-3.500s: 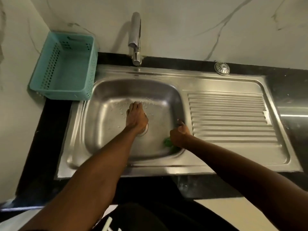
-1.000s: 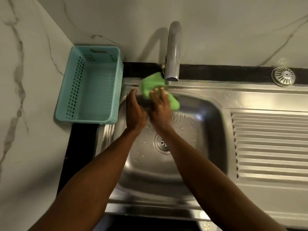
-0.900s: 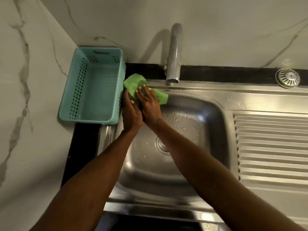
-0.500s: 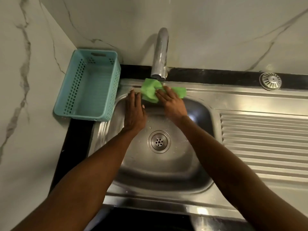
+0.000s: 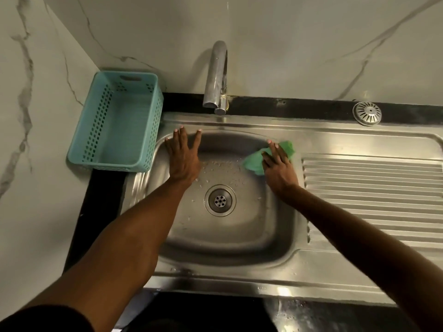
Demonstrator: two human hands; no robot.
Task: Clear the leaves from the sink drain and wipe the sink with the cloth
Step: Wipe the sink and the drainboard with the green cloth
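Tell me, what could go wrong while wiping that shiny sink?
Water drops still dot the basin, so the flat left hand resting on the wet back wall of the sink might slip. The right hand only presses the green cloth with straight fingers, so the cloth could slide out and fall toward the drain. Wiping only the far right corner could leave the rest wet.

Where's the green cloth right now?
In the head view, the green cloth lies at the far right corner of the sink basin, pressed under the right hand, just left of the ribbed drainboard.
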